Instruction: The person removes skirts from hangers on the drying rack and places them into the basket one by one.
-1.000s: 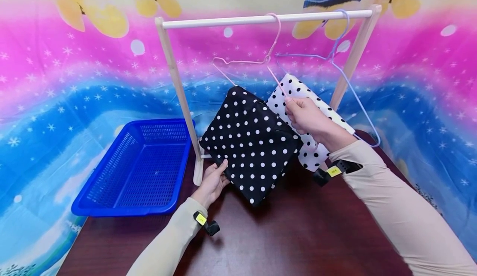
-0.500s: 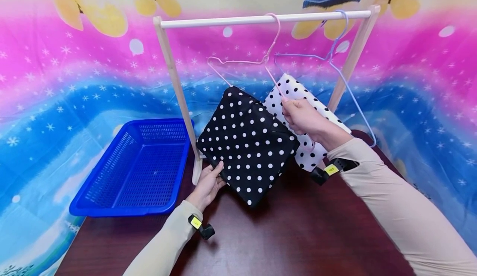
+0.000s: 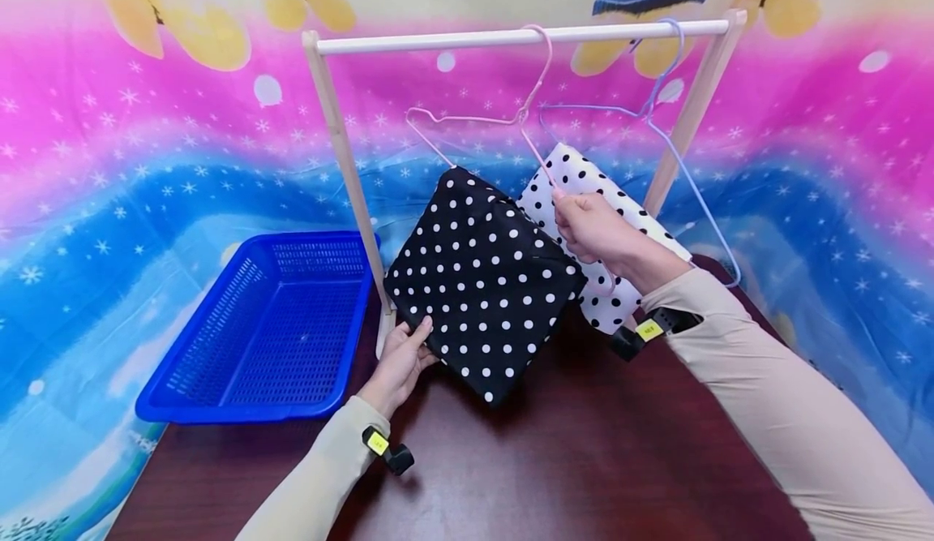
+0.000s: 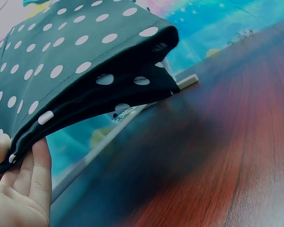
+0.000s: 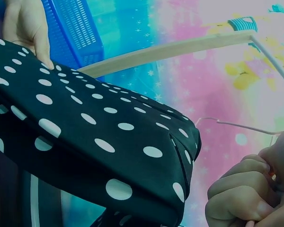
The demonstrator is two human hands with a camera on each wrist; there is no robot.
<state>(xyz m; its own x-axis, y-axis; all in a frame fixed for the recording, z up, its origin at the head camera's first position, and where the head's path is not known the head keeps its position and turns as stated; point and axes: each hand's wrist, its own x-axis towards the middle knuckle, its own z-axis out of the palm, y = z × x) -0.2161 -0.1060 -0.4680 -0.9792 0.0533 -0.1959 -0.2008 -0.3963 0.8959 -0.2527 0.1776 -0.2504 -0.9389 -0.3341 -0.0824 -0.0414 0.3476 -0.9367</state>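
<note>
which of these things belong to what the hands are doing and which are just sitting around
In use:
black dotted cloth, held by the left hand
pink hanger, gripped by the right hand
rack, bearing the pink hanger

Apparently just around:
blue basket
purple hanger with white dotted cloth
dark table
patterned backdrop

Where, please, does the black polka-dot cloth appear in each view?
Head: black polka-dot cloth, centre.
Left wrist: black polka-dot cloth, upper left.
Right wrist: black polka-dot cloth, left to lower centre.
Shared landmark: the left grip, holding its edge in all three.
</note>
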